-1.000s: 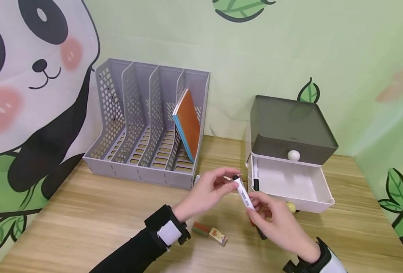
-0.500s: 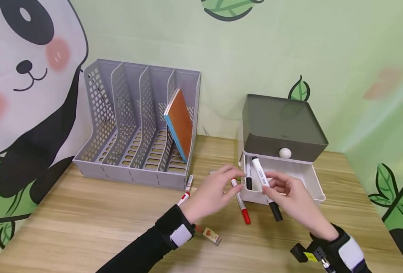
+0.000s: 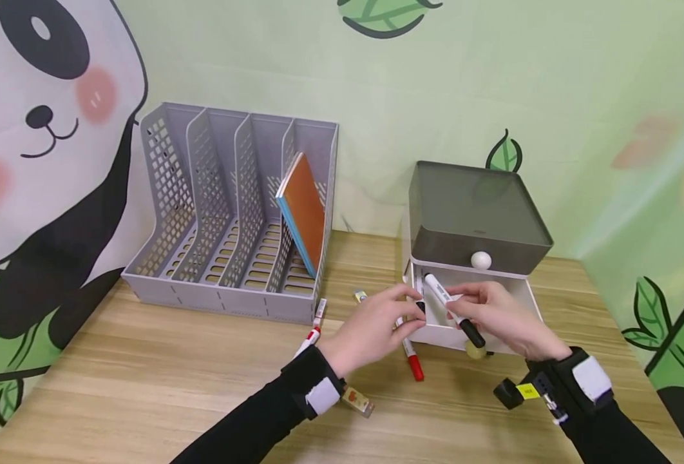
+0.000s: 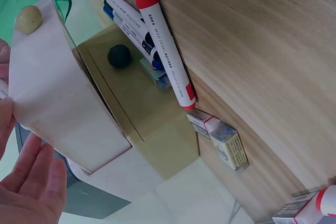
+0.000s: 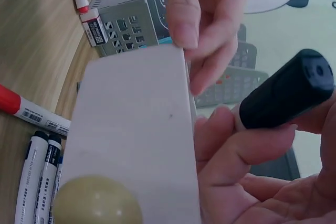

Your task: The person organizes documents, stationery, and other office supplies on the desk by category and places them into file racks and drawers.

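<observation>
My right hand (image 3: 495,316) pinches a white marker (image 3: 437,290) with a black cap, tilted over the pulled-out white drawer (image 3: 443,336). The black cap (image 5: 289,87) pokes out between thumb and fingers in the right wrist view. My left hand (image 3: 371,328) is at the drawer's front left corner, its fingers loosely bent. Thumb and fingers of the left hand (image 5: 210,19) touch that corner in the right wrist view. Another black-capped marker (image 3: 420,307) lies along the drawer's left side, partly hidden by the left fingers.
A red-capped marker (image 3: 414,364) lies before the drawer; several more markers (image 4: 128,17) lie below it. Small boxed erasers (image 3: 358,399) are on the table. A grey file rack (image 3: 203,290) holds thin books (image 3: 307,216). The dark drawer (image 3: 481,212) above is closed.
Both hands were at the marker a second ago; the left has let go and moved right to the drawer corner. The right hand has carried the marker over the drawer.
</observation>
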The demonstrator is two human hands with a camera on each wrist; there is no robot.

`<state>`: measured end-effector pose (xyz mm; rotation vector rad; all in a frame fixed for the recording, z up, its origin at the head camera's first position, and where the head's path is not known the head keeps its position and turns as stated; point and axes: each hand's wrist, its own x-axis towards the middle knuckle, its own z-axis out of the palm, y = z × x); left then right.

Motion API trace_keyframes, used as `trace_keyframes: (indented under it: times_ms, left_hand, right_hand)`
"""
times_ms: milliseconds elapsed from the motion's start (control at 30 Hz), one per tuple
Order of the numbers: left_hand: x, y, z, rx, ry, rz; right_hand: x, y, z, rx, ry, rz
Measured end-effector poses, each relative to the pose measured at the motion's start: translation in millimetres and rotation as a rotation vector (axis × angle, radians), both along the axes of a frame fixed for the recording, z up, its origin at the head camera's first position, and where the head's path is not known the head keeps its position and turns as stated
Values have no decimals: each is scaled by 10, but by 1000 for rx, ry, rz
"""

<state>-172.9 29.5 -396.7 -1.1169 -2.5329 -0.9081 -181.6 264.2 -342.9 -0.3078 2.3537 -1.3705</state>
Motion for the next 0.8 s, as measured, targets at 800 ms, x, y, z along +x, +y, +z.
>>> trace_keyframes:
  times_ms: [800]
  left_hand:
    - [4,0,4,-12,-29,24]
  right_hand:
    - [-287,-129,-236,-11,41,-75]
